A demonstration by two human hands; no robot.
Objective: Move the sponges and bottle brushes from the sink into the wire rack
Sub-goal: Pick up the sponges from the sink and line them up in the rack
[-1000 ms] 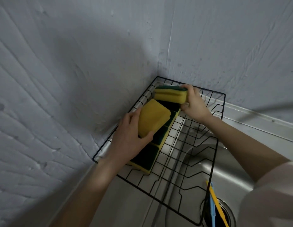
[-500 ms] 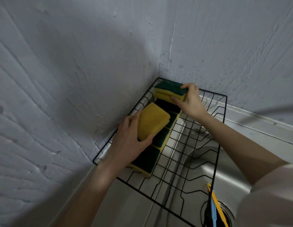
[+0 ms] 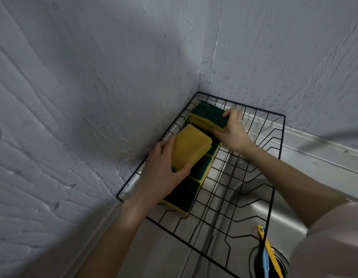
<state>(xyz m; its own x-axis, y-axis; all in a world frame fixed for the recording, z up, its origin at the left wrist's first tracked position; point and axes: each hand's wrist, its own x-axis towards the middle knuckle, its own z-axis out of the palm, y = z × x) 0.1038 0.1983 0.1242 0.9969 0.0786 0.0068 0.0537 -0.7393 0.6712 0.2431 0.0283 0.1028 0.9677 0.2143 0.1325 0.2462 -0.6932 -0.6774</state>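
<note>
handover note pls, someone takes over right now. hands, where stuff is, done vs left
Left hand: grips a sponge, yellow side up, above the row in the rack.
Right hand: holds a sponge, green side up, at the rack's far corner.
Done: a row of sponges, green side up, already lies along the rack's left edge.
Left: set down both held sponges, then move the brushes. A yellow handle and a blue handle stand at the sink drain; their heads are out of view.
</note>
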